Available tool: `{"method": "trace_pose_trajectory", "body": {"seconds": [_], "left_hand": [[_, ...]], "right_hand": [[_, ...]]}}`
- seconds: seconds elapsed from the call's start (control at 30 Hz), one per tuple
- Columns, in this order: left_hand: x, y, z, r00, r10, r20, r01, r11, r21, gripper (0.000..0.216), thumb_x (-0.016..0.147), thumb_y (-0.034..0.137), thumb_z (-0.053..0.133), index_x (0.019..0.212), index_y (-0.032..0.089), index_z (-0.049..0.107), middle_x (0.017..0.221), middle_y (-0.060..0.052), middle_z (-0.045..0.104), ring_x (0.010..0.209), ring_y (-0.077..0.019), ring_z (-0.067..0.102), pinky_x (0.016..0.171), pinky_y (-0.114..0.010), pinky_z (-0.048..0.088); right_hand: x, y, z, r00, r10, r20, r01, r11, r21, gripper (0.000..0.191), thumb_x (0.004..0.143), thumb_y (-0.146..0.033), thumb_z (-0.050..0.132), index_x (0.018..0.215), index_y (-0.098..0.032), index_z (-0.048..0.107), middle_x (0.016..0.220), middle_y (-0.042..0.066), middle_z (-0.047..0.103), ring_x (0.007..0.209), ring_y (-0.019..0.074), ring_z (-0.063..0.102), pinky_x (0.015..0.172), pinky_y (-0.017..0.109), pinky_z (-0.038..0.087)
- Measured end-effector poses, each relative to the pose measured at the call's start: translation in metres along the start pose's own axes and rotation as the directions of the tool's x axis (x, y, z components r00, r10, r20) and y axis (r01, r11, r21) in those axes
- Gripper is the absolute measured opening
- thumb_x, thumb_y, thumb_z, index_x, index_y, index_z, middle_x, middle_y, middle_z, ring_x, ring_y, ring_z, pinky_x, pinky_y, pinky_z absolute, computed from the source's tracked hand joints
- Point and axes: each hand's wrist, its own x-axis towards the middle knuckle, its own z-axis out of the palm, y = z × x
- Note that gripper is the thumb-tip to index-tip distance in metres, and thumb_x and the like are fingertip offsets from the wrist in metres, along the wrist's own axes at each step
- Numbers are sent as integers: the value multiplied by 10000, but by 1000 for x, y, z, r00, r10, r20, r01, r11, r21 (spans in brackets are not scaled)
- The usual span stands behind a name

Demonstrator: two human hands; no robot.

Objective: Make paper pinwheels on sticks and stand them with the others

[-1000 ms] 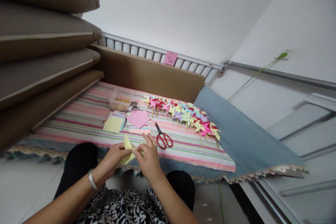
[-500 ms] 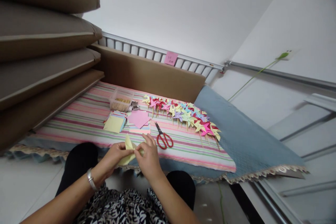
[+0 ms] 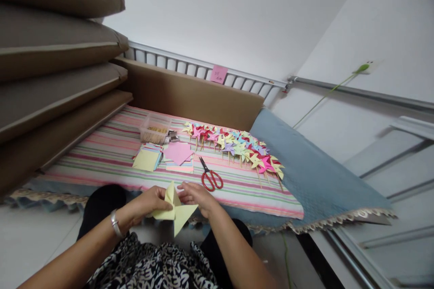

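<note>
A pale yellow paper pinwheel [image 3: 183, 215] with pointed blades is over my lap, just off the bed's near edge. My left hand [image 3: 153, 204] pinches it near the centre, thumb on top. Close by on the right, my right hand [image 3: 196, 196] has its fingers loosely apart, the tips near or behind an upper blade; whether they touch the paper I cannot tell. Red-handled scissors [image 3: 212, 179] lie on the striped cloth just beyond my right hand. No stick shows on this pinwheel.
Finished pinwheels on sticks [image 3: 240, 148] lie in rows at the right. A clear plastic box [image 3: 155, 129] of sticks stands behind stacked yellow paper squares [image 3: 145, 160] and pink sheets [image 3: 178, 152]. Brown cushions [image 3: 64, 67] are piled at the left. A cardboard panel [image 3: 190, 92] edges the back.
My right hand has come off the centre of the yellow paper and moved slightly right. The pinwheel has turned, so its blades now spread out in view.
</note>
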Motion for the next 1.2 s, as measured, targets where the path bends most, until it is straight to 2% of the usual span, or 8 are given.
{"method": "trace_pose_trajectory", "body": {"seconds": [0.1, 0.2, 0.4, 0.7, 0.97, 1.1, 1.2], "left_hand": [[2, -2, -3, 1000, -30, -1, 30, 999, 36, 207, 570, 254, 713, 726, 121, 746, 706, -82, 731, 562, -168, 606, 564, -254, 411], [4, -4, -6, 998, -51, -29, 52, 997, 60, 183, 557, 246, 711, 690, 122, 738, 686, -78, 730, 543, -167, 601, 551, -256, 416], [10, -8, -6, 998, -56, -32, 58, 994, 95, 159, 551, 219, 689, 674, 125, 729, 627, -55, 718, 496, -157, 580, 506, -245, 399], [9, 1, -3, 1000, -20, -22, 23, 989, 148, 161, 541, 177, 637, 681, 141, 707, 656, -45, 714, 566, -187, 619, 537, -255, 423], [8, 7, 2, 999, 20, 31, -21, 998, 58, 283, 508, 145, 659, 791, 150, 675, 716, -34, 722, 697, -220, 656, 638, -293, 478], [10, 5, 1, 999, 34, 11, -35, 995, 91, 331, 509, 147, 673, 839, 153, 646, 744, -37, 721, 643, -202, 640, 581, -275, 463], [16, 1, -3, 998, 52, -35, -46, 989, 140, 372, 502, 150, 686, 870, 156, 636, 693, -20, 697, 585, -185, 613, 532, -257, 433]], "right_hand": [[2, 0, 3, 996, 43, 84, -44, 999, 13, 470, 583, -566, 720, 790, -147, 661, 587, -23, 601, 487, 87, 513, 527, 211, 376], [2, -4, 1, 988, 61, 139, -60, 998, -7, 383, 503, -443, 798, 691, -144, 650, 506, -68, 531, 427, 47, 397, 478, 187, 307], [-2, -7, 2, 970, 133, 203, -121, 990, -69, 379, 408, -336, 837, 672, -122, 669, 563, -22, 612, 497, 96, 520, 552, 230, 402], [-2, -8, 5, 985, 103, 135, -95, 993, -63, 361, 410, -305, 813, 700, -134, 684, 580, -29, 619, 496, 100, 518, 541, 235, 409], [-6, -12, 11, 987, 120, 111, -108, 989, -102, 260, 437, -216, 777, 675, -140, 704, 600, -15, 645, 519, 118, 545, 545, 229, 410], [-8, -11, 15, 989, 120, 87, -112, 989, -91, 245, 447, -174, 751, 688, -157, 711, 604, -18, 656, 542, 131, 563, 547, 228, 416], [-9, -11, 17, 992, 112, 57, -107, 991, -79, 220, 456, -151, 734, 674, -167, 713, 588, -22, 654, 543, 139, 568, 551, 238, 426]]}}
